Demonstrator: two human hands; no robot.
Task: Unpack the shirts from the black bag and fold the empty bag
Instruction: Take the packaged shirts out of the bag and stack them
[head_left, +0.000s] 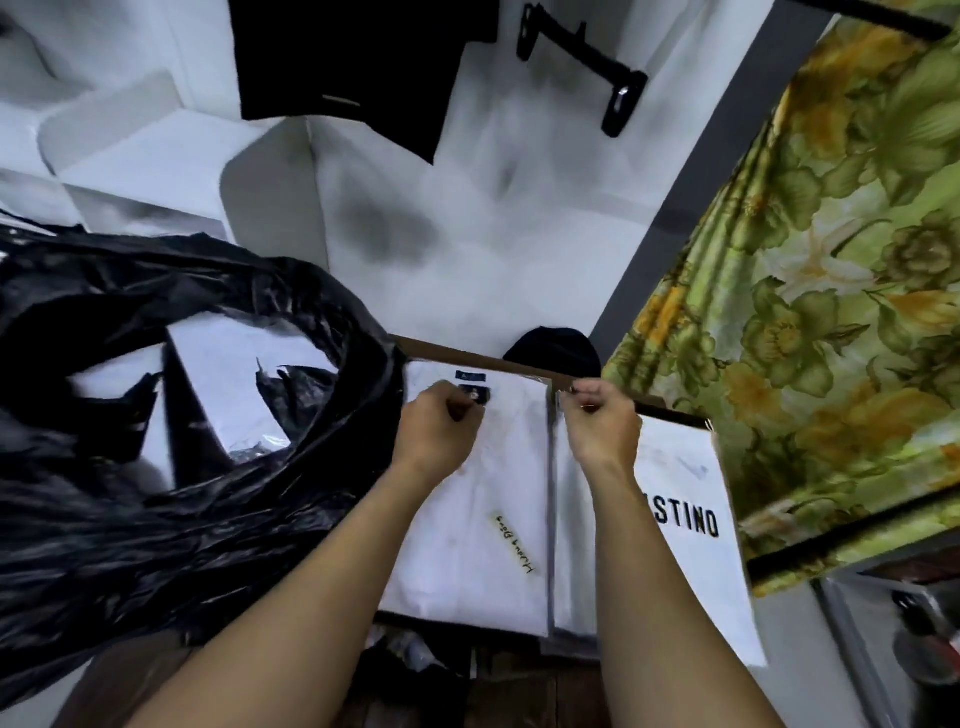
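Note:
A big black plastic bag (156, 467) gapes open at the left, with white packaged shirts (228, 374) showing inside its mouth. In front of me a white shirt in a clear wrapper (467, 545) lies flat, a black label near its collar. My left hand (441, 431) is closed on the wrapper's top edge by that label. My right hand (602, 426) pinches the top edge of the neighbouring white packaged shirt printed with black letters (685, 509). Both packs rest on a brown cardboard surface (457, 356).
A white wall rises ahead with a black garment (358, 67) and a black bracket (576, 57) hanging on it. A green and yellow floral curtain (831, 312) fills the right side. A dark round object (553, 345) sits behind the cardboard. White boxes (156, 156) stand at the upper left.

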